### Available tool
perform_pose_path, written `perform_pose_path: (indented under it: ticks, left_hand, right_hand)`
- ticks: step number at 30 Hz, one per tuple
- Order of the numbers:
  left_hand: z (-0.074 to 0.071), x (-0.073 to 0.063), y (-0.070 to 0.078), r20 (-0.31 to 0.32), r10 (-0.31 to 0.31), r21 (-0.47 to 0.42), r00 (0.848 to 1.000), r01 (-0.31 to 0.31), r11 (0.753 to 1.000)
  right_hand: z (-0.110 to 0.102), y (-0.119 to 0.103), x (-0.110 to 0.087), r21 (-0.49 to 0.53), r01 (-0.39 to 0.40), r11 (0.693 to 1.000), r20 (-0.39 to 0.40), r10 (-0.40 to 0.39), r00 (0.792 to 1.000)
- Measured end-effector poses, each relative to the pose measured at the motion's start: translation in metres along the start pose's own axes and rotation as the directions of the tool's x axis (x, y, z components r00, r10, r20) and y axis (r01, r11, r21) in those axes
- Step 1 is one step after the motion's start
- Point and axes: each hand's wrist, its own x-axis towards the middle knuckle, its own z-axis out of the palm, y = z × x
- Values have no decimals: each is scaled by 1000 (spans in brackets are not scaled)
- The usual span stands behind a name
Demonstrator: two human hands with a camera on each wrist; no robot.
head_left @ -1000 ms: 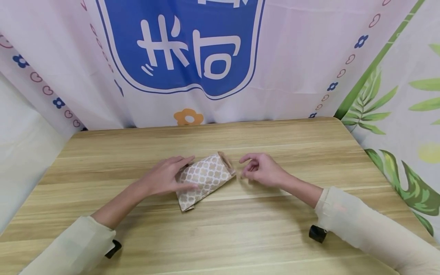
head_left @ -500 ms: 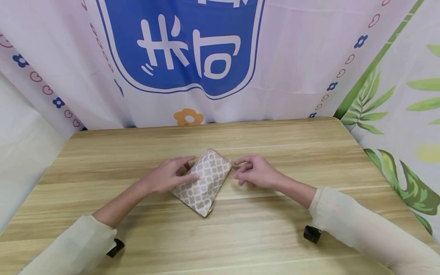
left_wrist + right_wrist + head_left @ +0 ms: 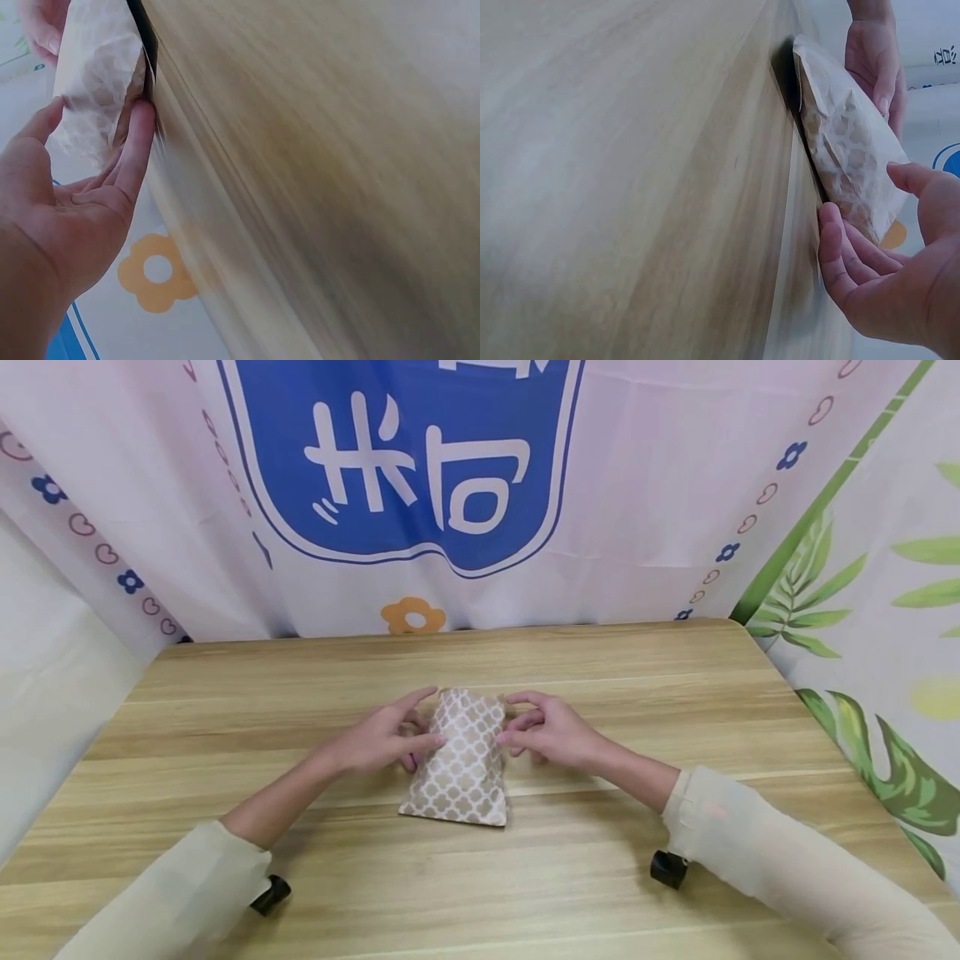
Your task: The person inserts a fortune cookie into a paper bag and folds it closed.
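Observation:
A beige paper bag [image 3: 460,768] with a white lattice pattern lies on the wooden table, lengthwise toward the person, its middle bulging. My left hand [image 3: 390,739] grips its left side, thumb on the upper face and the other fingers low along the edge. The left wrist view shows those fingertips [image 3: 140,112] tucked against the bag's underside edge. From the other side my right hand [image 3: 551,732] holds the right edge, with the thumb at the patterned face. In the right wrist view its curled fingers [image 3: 832,240] meet the lower corner of the bag [image 3: 847,142].
The wooden table [image 3: 300,860] reaches back to a hanging cloth [image 3: 637,485] printed with a blue emblem and an orange flower. A leaf-patterned cloth [image 3: 862,610] hangs on the right. A black wrist device [image 3: 668,869] sits under the right sleeve.
The bag has turned from a slant to nearly straight toward the person. My right hand has come left onto its edge, and my left hand has shifted slightly right.

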Motion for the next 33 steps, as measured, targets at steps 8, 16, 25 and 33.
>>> perform_pose_path:
  ticks: [8,16,25,33]
  left_hand:
    - [8,7,2,7,18,-131,1000,-17,991]
    - [12,12,4,-18,27,-146,999,-29,989]
    - [13,17,5,-35,59,-134,998,-64,989]
    - [15,21,8,-63,94,-123,994,-101,987]
  right_hand:
    - [-2,1,2,10,13,1000,-13,-12,1000]
    - [-2,2,7,4,65,998,-25,-65,998]
    - [-3,1,10,52,73,996,-51,-71,996]
    - [-6,1,14,46,116,992,-50,-113,992]
